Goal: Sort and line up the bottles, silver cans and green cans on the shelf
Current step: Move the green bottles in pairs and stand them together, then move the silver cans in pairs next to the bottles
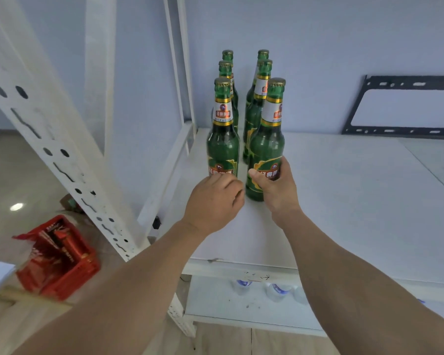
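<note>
Several green glass bottles with gold caps stand upright in two rows, three deep, at the left end of the white shelf (344, 201). My right hand (277, 188) grips the front right bottle (267, 144) low on its label, thumb across the front. My left hand (213, 201) is in front of the base of the front left bottle (223, 139) with its fingers curled. Its fingertips are hidden, so I cannot tell whether it holds that bottle. No cans are in view.
A white perforated upright (62, 149) of the rack runs diagonally at the left. A black metal frame (405, 129) leans on the wall at the back right. A red crate (59, 260) sits on the floor. Plastic water bottles (274, 290) lie on the lower shelf.
</note>
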